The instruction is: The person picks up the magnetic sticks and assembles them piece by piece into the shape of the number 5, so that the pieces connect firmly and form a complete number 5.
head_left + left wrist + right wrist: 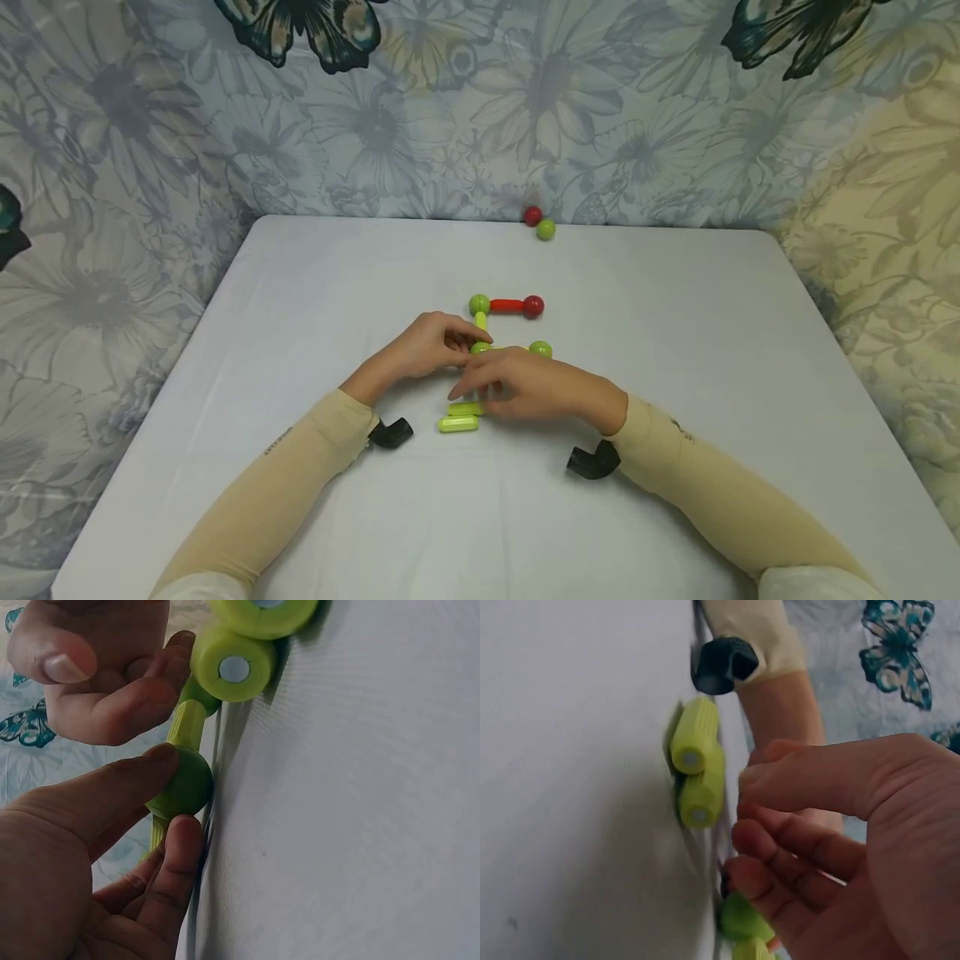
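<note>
At lower left and lower right, sleeves: tan sleeves [292, 467] on both forearms, a black piece [594, 461] by each wrist.
Loose rods: below centre, two yellow-green rods [458, 425] side by side on the white table [675, 317].
Right hand [532, 385]: just right of centre, close by those rods; fingers loosely bent, a narrow gap to the thumb, nothing seen in it.
Left hand [429, 346]: left of centre, thumb and finger pinching a corner ball [184, 786], green.
Joined piece: at centre; from the corner ball a short rod [481, 320] runs up to an upper green ball [479, 304], then a red rod [506, 306] right to a red ball [533, 307]. A right green ball [541, 348] sits level with the corner.
Far edge: upper centre, a pair of balls [546, 229], red and green.
Backdrop [540, 108]: top, flowers and butterflies.
</note>
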Tool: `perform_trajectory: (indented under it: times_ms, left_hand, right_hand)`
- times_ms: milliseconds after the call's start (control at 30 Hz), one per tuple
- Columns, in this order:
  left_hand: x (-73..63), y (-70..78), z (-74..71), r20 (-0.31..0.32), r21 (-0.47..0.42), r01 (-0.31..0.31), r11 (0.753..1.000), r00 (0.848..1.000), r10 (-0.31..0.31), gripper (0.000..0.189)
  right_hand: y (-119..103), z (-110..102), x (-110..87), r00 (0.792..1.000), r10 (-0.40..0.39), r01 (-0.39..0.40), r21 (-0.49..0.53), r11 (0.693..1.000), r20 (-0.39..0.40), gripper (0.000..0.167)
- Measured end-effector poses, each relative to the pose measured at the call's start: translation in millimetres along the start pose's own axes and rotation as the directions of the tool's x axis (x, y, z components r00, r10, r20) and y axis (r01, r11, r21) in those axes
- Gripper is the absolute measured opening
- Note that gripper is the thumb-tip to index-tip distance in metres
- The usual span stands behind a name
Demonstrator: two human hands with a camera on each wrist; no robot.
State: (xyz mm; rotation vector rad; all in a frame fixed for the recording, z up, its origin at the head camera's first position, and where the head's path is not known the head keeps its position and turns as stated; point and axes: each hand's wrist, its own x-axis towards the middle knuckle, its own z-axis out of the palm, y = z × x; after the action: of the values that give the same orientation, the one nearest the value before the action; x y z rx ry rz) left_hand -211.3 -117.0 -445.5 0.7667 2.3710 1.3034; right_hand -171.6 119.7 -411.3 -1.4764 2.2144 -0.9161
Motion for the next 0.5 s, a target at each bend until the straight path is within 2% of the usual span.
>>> perform_trajectory:
  times_ms: [233, 500]
  left_hand:
    - [1.2, -0.2, -0.2, 0.009, -0.019, -0.006, 1.000, 1.000, 0.007, 0.032]
    - [0.2, 0.0, -0.9, 0.012, -0.029, -0.006, 1.000, 1.000, 0.007, 0.031]
  right_hand:
    - [-5.2, 6.6, 12.4, 0.986, 0.077, -0.063, -0.100, 0.993, 0.150, 0.052]
    - [-6.5, 5.0, 16.3, 0.971, 0.096, -0.070, -0.126, 0.990, 0.218, 0.048]
